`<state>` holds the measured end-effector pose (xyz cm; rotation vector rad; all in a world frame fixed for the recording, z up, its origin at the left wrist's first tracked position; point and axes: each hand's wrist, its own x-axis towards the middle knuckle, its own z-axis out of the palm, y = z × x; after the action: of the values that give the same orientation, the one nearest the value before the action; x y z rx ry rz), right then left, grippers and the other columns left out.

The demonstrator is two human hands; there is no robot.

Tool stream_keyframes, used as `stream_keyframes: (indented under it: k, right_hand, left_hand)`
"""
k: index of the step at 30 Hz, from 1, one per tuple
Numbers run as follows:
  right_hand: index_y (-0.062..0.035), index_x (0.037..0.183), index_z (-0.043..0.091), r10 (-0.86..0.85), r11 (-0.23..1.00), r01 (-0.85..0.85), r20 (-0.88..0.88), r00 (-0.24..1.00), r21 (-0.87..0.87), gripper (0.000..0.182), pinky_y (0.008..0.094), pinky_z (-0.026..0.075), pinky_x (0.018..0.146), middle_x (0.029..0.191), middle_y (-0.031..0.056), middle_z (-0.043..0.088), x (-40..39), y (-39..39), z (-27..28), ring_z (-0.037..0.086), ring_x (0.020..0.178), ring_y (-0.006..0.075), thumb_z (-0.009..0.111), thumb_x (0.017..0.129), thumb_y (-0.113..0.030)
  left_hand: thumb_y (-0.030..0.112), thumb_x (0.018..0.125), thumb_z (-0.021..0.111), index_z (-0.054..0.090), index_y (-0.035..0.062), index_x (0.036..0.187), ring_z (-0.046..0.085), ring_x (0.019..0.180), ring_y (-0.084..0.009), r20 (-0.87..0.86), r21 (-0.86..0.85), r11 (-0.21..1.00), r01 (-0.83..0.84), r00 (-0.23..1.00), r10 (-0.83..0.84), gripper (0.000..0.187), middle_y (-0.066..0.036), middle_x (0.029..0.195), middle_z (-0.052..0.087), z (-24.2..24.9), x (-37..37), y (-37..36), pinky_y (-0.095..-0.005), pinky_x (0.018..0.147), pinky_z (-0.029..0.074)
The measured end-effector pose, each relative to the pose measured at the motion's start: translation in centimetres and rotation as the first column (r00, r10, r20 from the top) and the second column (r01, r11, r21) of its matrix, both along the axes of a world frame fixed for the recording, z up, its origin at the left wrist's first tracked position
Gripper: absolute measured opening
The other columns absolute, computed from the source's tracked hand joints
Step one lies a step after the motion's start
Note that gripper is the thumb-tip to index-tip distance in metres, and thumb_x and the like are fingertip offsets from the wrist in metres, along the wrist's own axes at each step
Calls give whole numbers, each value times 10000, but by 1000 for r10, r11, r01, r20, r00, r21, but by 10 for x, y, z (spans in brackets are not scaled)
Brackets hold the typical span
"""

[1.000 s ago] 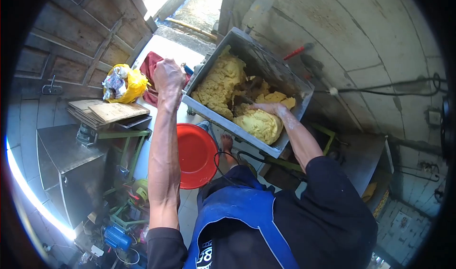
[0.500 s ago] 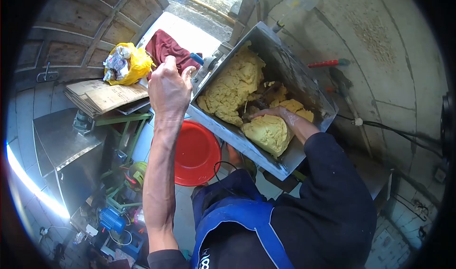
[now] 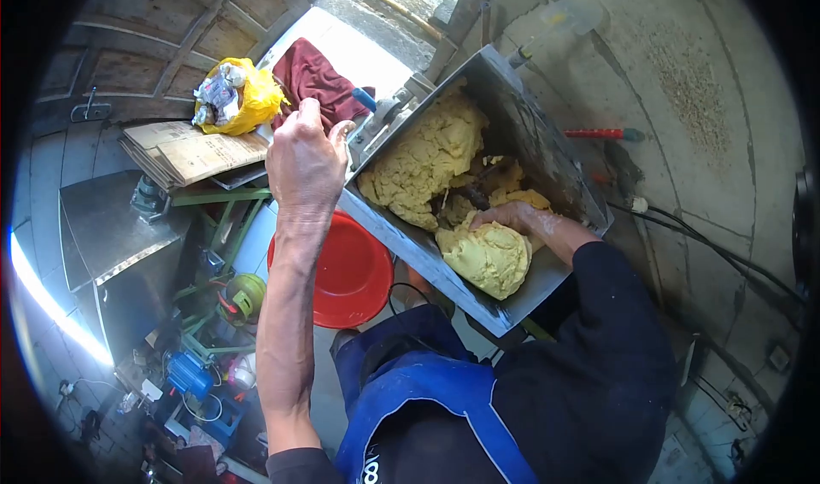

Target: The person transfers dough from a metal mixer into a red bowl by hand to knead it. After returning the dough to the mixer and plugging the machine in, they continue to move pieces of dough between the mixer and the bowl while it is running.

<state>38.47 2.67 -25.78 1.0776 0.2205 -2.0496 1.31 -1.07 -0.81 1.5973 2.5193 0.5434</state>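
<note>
A metal trough (image 3: 424,268) holds a large mass of yellow dough (image 3: 427,155) along its left side and a rounded lump (image 3: 485,258) near its front corner. My right hand (image 3: 517,219) reaches inside, its fingers curled over the back of that lump, fingertips partly hidden. My left hand (image 3: 306,155) is raised beside the trough's left end, back of the hand up and fingers bent inward; what they hold, if anything, is hidden. A blue-tipped handle (image 3: 364,99) shows just beyond it.
A red basin (image 3: 350,270) stands on the floor below the trough. Cardboard sheets (image 3: 201,152), a yellow bag (image 3: 256,99) and a maroon cloth (image 3: 316,78) lie at the back left. A blue motor (image 3: 190,373) sits at the lower left.
My right hand has shifted slightly within the trough, and the rounded lump sits a little lower. The whole view has shifted slightly. My left hand remains raised with bent fingers.
</note>
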Motion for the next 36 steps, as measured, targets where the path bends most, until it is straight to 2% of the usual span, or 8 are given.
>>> stream_keyframes:
  k: [5, 6, 9, 21, 25, 27, 30, 36]
  right_hand:
    - [-41, 1131, 699, -165, 951, 142, 60, 985, 275, 446, 398, 570, 928, 1061, 110, 750, -13, 24, 103, 725, 959, 232, 786, 804, -332]
    - [-43, 1213, 664, -331, 861, 314, -27, 943, 400, 501, 394, 565, 948, 1118, 114, 736, -8, 21, 131, 721, 989, 238, 776, 821, -333]
    - [-41, 1291, 621, -556, 708, 702, -550, 623, 79, 540, 391, 570, 947, 1177, 118, 717, 36, 22, 134, 718, 1016, 226, 744, 867, -352]
    - [-40, 1315, 607, -508, 600, 757, -608, 610, 258, 561, 384, 571, 948, 1201, 121, 708, -7, -81, 201, 716, 1026, 221, 732, 882, -374]
    - [-39, 1323, 603, -554, 619, 755, -561, 615, 217, 567, 382, 572, 949, 1209, 122, 705, -67, -153, 168, 716, 1030, 220, 727, 888, -382]
    - [-39, 1327, 600, -603, 618, 764, -514, 611, 184, 571, 381, 572, 949, 1213, 123, 704, -103, -198, 136, 716, 1031, 219, 725, 890, -385]
    - [-39, 1333, 597, -693, 594, 795, -425, 582, 121, 576, 379, 572, 949, 1219, 123, 702, -165, -268, 68, 715, 1034, 218, 722, 894, -391]
    - [-30, 1325, 602, -633, 624, 687, -274, 724, 373, 588, 378, 562, 949, 1210, 131, 710, -251, -333, -96, 711, 1054, 222, 661, 934, -464]
  left_hand:
    - [246, 809, 848, 658, -22, 958, 711, 706, -334, -5, 11, 999, 35, 999, -35, 361, -171, 755, 698, -2, -2, -3, -433, 649, 538]
    - [245, 810, 849, 662, -20, 956, 714, 690, -329, -20, 7, 999, 49, 999, -49, 356, -168, 733, 698, -3, -4, -3, -430, 638, 539]
    - [279, 798, 859, 670, -11, 900, 721, 683, -327, -6, 19, 999, 50, 999, -50, 361, -175, 717, 700, -5, -4, -4, -428, 628, 546]
    - [474, 834, 762, 742, -41, 958, 742, 858, -334, -5, -262, 930, 258, 963, -269, 530, -219, 905, 743, 1, -17, 0, -399, 799, 586]
    - [412, 846, 761, 752, -24, 967, 736, 932, -329, -9, -225, 932, 283, 956, -293, 452, -222, 965, 744, -10, -21, -2, -397, 847, 579]
    - [174, 858, 699, 725, 45, 1191, 673, 1163, -362, 85, -363, 890, 276, 961, -263, 358, -208, 1251, 688, 2, -19, 1, -616, 1004, 512]
    - [208, 894, 690, 704, 76, 1260, 632, 1223, -377, 101, -431, 875, 221, 975, -196, 389, -193, 1336, 646, 17, -11, -3, -720, 1035, 425]
    - [231, 899, 691, 727, 83, 1223, 636, 1223, -366, 75, -483, 805, 344, 932, -353, 358, -186, 1333, 652, 13, -18, -14, -646, 1052, 456]
